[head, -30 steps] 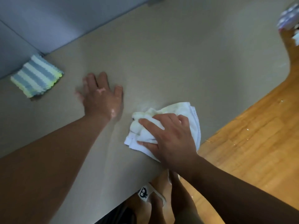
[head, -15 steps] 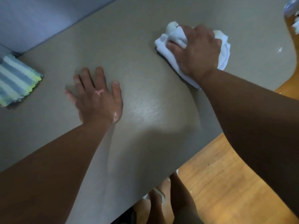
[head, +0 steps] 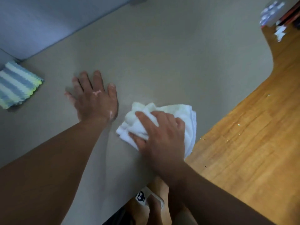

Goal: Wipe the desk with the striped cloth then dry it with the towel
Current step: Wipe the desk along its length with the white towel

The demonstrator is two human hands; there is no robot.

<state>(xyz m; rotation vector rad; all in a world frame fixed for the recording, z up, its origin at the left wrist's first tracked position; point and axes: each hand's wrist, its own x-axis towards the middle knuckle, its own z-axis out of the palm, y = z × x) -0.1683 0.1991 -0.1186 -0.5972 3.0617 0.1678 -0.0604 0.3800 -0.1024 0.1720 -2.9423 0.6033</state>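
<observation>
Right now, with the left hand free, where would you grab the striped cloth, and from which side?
I'd pinch the yellow-green scalloped edge of the striped cloth, coming from its right, where the left hand lies flat on the desk. It lies flat, partly out of frame, so that edge is the exposed lip. The right hand grips the towel.

There are two hands, the left hand (head: 95, 98) and the right hand (head: 160, 135), on one desk (head: 162, 62). One towel (head: 178, 111) is bunched under the right fingers. One striped cloth (head: 16, 85) lies well left of the left fingers.
</observation>
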